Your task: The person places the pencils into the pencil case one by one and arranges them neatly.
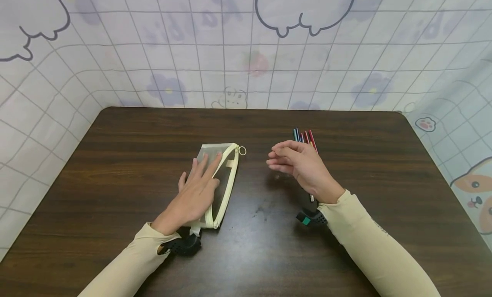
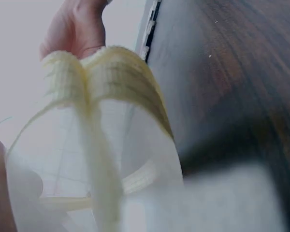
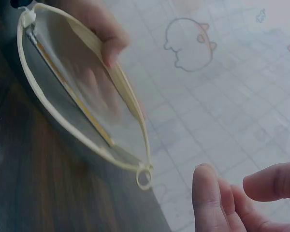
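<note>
My left hand lies over a translucent pencil pouch with a pale yellow zipper edge, fingers spread along one panel. In the right wrist view the thumb hooks over the edge of the gaping mouth, and fingers show through the panel. Inside the pouch lies one slim yellowish stick, perhaps a pencil. Right of the pouch, my right hand is raised above the table with nothing in it; thumb and fingertips stand apart. Partly hidden behind that hand lie several coloured pens.
A ring-shaped zipper pull hangs at the pouch's far end. The dark wooden table reaches back to a patterned white cloth behind it and at both sides. A wrist camera sits beneath each wrist.
</note>
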### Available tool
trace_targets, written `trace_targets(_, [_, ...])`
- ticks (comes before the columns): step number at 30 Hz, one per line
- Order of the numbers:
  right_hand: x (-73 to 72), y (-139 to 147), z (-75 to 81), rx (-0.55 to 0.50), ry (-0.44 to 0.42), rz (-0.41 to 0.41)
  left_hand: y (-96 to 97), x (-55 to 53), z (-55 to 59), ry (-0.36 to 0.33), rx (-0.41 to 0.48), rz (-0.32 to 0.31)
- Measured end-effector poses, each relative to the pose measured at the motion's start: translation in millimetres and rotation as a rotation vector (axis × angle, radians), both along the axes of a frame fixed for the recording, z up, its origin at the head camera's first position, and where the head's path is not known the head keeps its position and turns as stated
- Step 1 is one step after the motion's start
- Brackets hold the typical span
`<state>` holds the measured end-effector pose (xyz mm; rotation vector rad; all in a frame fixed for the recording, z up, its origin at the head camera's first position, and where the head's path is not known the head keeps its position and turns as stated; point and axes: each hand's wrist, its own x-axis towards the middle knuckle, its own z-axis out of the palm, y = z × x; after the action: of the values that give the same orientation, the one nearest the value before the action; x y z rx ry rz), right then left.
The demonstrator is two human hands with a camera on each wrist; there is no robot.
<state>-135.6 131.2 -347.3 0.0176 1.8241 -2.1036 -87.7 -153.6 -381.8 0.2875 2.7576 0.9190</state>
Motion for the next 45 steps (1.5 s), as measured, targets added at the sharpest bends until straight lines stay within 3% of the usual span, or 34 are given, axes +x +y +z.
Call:
trace_targets(6, [-2.5, 17.5, -0.3, 0.01, -0.007, -0.016, 2.2, -1.7, 1.4, 0.005, -0.012, -0.001])
trace_targets(14, [-3.9, 36.9, -5.7, 0.022, -0.008, -0.045, 9.8, -0.7, -8.8, -0.011, -0.043, 0.007])
trace_targets(22, [-6.6, 56.2, -11.3, 0.01, -0.028, -0.086, 10.2, 0.5, -17.2, 0.02, -0.017, -0.01])
trace_targets(34, [-18.0, 90.1, -21.1, -0.008, -0.032, -0.145, 9.8, 2.4, -19.0, 0.029, -0.008, -0.009])
trace_targets(45, [-28.3, 112.5, -28.9, 0.122, -0.017, -0.137, 7.1, 3.8, -18.3, 0.033, -0.018, -0.018])
